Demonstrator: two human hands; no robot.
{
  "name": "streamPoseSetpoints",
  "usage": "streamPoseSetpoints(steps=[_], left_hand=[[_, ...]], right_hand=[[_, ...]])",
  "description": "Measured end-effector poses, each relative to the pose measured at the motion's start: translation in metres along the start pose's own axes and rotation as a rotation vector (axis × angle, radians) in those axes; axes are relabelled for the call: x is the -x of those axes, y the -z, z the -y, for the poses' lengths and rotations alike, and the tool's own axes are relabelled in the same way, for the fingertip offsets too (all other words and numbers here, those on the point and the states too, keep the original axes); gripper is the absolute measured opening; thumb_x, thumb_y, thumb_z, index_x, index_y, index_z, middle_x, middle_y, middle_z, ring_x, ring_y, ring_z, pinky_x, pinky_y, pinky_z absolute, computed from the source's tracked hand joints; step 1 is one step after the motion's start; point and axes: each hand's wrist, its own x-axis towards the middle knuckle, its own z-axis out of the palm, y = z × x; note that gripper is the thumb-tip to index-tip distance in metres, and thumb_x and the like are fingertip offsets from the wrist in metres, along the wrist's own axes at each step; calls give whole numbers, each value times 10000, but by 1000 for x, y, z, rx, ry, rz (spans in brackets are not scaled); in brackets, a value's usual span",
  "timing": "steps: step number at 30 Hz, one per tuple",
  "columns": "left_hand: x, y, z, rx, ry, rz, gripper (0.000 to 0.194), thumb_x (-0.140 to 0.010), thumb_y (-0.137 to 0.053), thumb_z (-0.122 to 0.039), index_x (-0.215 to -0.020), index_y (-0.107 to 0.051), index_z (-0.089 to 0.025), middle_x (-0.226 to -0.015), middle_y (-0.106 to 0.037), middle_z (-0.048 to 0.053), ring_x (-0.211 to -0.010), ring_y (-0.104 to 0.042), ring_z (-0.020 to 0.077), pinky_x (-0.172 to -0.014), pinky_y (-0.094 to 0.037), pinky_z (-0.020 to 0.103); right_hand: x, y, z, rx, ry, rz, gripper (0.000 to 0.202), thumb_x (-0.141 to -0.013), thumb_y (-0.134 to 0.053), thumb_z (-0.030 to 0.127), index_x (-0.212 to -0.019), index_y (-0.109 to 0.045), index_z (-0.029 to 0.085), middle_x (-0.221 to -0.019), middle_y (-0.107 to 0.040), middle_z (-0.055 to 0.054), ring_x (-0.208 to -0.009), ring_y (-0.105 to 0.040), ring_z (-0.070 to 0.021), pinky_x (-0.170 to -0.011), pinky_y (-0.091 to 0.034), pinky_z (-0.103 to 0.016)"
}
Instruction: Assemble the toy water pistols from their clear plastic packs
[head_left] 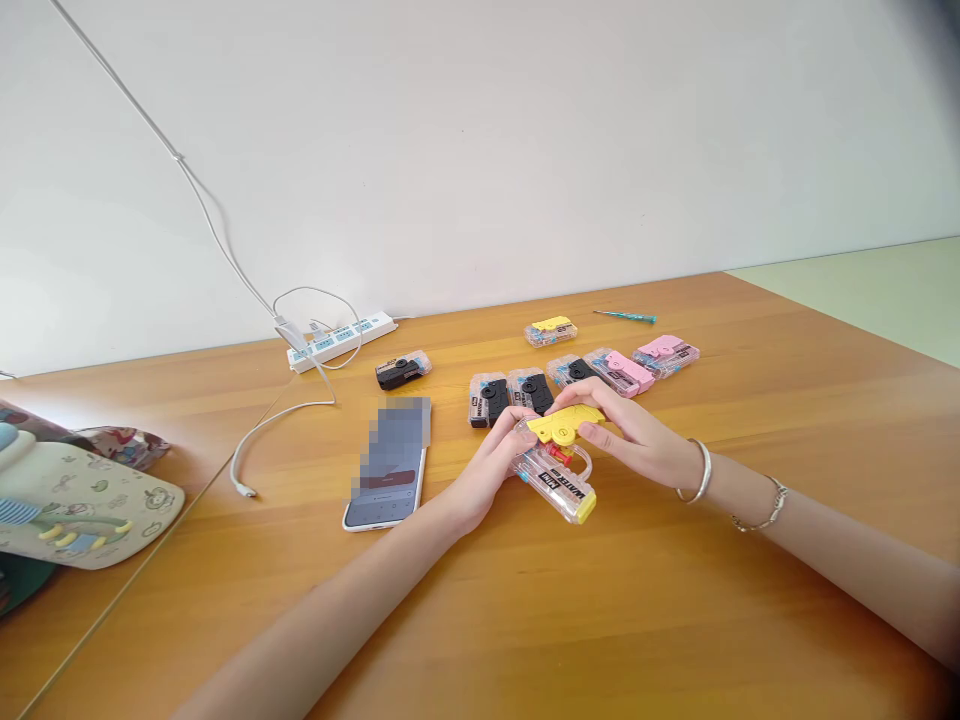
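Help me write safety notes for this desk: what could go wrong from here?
The right hand has its thumb close to the red trigger of the yellow gun, so an accidental press is possible.

The left hand, also on that gun, is close to the black guns behind it; a slip might knock them.

The phone lies beside the left forearm, which could nudge it.

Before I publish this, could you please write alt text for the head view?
The left hand and right hand hold a clear-and-yellow plastic toy water gun over a brown wooden table. Beyond it lie compact clear-plastic toys with black, pink or yellow parts, while a white-edged smartphone and a white rectangular power strip lie to the left.
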Motion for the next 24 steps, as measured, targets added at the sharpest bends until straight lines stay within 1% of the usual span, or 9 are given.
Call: streamPoseSetpoints(steps=[2, 4, 7, 10, 14, 18, 21, 24], left_hand=[[-1, 0, 0, 29, -10, -22, 158, -805, -503, -324, -924, -432, -248, -798, -524, -50, -751, -522, 115, -681, -384, 221], [-1, 0, 1, 28, -20, -33, 172, -801, -510, -326, -929, -421, -253, -803, -522, -51, -747, -523, 116, -676, -386, 221], [0, 1, 2, -9, -36, -27, 180, -804, -512, -338, -925, -412, -249, -791, -508, -49, -713, -496, 110, -647, -375, 210], [0, 1, 3, -40, -41, -19, 198, -808, -515, -346, -939, -405, -246, -792, -506, -44, -691, -487, 106, -640, -374, 211], [1, 1, 2, -70, -41, -17, 200, -811, -522, -337, -951, -409, -250, -865, -520, -33, -707, -512, 110, -666, -388, 226], [1, 1, 3, -92, -55, -15, 214, -807, -537, -322, -963, -408, -254, -877, -512, -32, -738, -514, 116, -696, -396, 233], [0, 1, 3, -110, -59, -11, 231, -812, -540, -334, -976, -399, -254, -865, -499, -30, -720, -498, 112, -671, -390, 223], [0, 0, 2, -145, -77, -17, 246, -815, -548, -355, -979, -399, -246, -874, -485, -22, -706, -476, 107, -647, -378, 212]], right_hand=[[-1, -2, -2, -127, -76, -7, 284, -870, -468, 378, -1110, -412, 238, -1079, -511, -80, -962, -556, -202, -737, -506, -331], [-1, -5, -5, -252, -127, -4, 294, -840, -519, 347, -1092, -405, 249, -1050, -502, -58, -902, -568, -184, -711, -521, -323], [-1, -12, -7, -418, -179, 38, 267, -833, -514, 315, -1064, -397, 250, -973, -510, -29, -789, -579, -152, -649, -537, -301], [0, -18, -6, -515, -211, 47, 221, -830, -503, 288, -1019, -397, 246, -931, -510, -11, -719, -579, -132, -586, -536, -274], [0, -19, -5, -548, -236, 33, 212, -797, -524, 237, -970, -402, 238, -875, -484, 13, -659, -560, -112, -579, -534, -269], [-1, -19, -5, -516, -239, -4, 227, -747, -543, 179, -934, -422, 223, -862, -460, 16, -695, -541, -114, -595, -527, -264], [-1, -19, -5, -495, -248, -28, 235, -720, -538, 138, -910, -426, 218, -841, -450, 19, -677, -528, -108, -552, -513, -240], [-2, -19, -4, -494, -276, -19, 256, -702, -532, 112, -903, -417, 220, -821, -453, 26, -622, -517, -95, -511, -508, -230]])
